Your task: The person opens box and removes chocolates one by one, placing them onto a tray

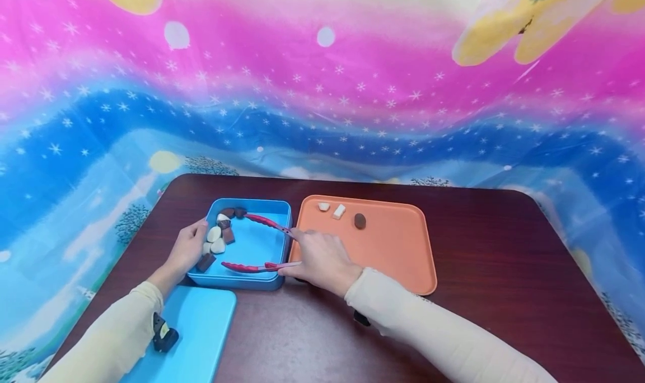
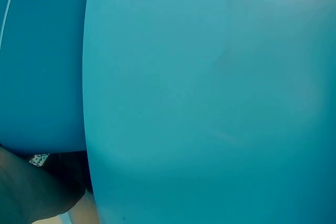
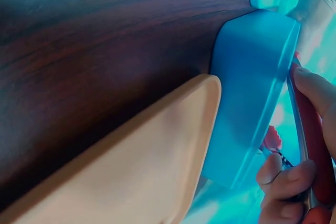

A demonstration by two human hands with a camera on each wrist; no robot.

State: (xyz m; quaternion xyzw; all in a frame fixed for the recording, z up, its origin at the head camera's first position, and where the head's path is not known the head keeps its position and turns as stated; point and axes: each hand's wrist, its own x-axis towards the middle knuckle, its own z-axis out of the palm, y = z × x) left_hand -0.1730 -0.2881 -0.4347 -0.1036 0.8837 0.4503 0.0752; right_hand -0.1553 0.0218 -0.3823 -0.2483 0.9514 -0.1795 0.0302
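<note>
Nearest, at seven o'clock from the box, the blue lid [image 1: 201,327] lies on the bench [image 1: 272,338]; the left forearm passes above it, so a low sleeve might push it. The left hand [image 1: 187,247] holds the wall of the blue box [image 1: 257,237] at nine o'clock. If this grip becomes weak, the box could slide when the tool presses inside.

The right hand [image 1: 322,260], at four o'clock, grips the red tongs [image 1: 252,268] – their arms spread wide, with nothing between them. One tip is by a dark piece [image 1: 240,212] at twelve o'clock in the box, the other reaches toward eight. In my judgement, closing from so wide could sweep several pieces together, or let a smooth one jump away.

At three o'clock is the orange tray [image 1: 388,254]. Two white pieces [image 1: 339,211] and a brown piece [image 1: 360,221] lie on its far part, between ten and twelve – a careless right sleeve, which crosses its near edge, could shift the tray.
</note>
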